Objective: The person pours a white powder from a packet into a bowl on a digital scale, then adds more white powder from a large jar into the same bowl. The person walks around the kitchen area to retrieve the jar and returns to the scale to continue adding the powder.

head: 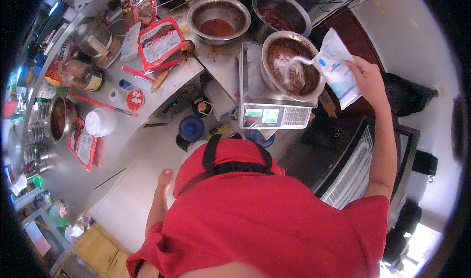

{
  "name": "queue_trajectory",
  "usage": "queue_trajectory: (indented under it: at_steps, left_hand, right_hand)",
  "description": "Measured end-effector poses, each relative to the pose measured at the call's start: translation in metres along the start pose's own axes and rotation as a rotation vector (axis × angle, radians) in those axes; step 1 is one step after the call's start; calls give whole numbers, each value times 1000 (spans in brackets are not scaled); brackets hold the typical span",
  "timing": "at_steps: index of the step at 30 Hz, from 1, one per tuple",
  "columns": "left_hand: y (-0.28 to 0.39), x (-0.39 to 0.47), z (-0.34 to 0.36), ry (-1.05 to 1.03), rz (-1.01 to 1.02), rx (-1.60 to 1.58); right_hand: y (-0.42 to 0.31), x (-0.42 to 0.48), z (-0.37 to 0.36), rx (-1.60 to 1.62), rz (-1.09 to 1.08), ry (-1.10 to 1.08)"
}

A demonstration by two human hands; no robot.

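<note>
My right hand grips a white and blue plastic bag, tilted over a steel bowl. A white stream of fine grains runs from the bag's corner into the bowl. Inside lies a dark brown powder, partly covered by a white patch. The bowl rests on a digital scale with a lit green display. My left hand hangs low beside my red apron, away from the counter; its fingers are partly hidden, and I see nothing held in it.
Behind the scale stand a bowl with reddish-brown residue and a deep steel pot. Red seasoning packets, a wooden-handled tool, jars and a white tub crowd the left counter. A black-framed appliance stands at right.
</note>
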State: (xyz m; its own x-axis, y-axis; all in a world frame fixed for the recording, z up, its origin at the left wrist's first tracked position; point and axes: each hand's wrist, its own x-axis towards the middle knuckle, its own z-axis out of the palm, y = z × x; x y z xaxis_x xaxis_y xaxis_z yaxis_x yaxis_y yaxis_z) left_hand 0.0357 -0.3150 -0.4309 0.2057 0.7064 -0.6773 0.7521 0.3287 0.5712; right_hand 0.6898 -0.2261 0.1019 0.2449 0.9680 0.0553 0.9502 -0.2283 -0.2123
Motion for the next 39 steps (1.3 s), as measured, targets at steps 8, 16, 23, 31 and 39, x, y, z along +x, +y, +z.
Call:
queue_trajectory:
  at_steps: [8,16,23,31,39]
  left_hand:
    - [19,-17,2,107,-137,-328]
    - [-21,-12,38,120,-135,-386]
    - [-27,1,36,-48,-101,-340]
    - [10,-18,36,107,-187,-335]
    - [-29,-2,40,29,-129,-381]
  right_hand:
    - [11,12,8,184,13,75]
    - [19,17,18,226,50,42]
    - [24,17,24,228,48,61]
    - [23,16,17,156,1,155]
    - [20,11,6,160,90,258]
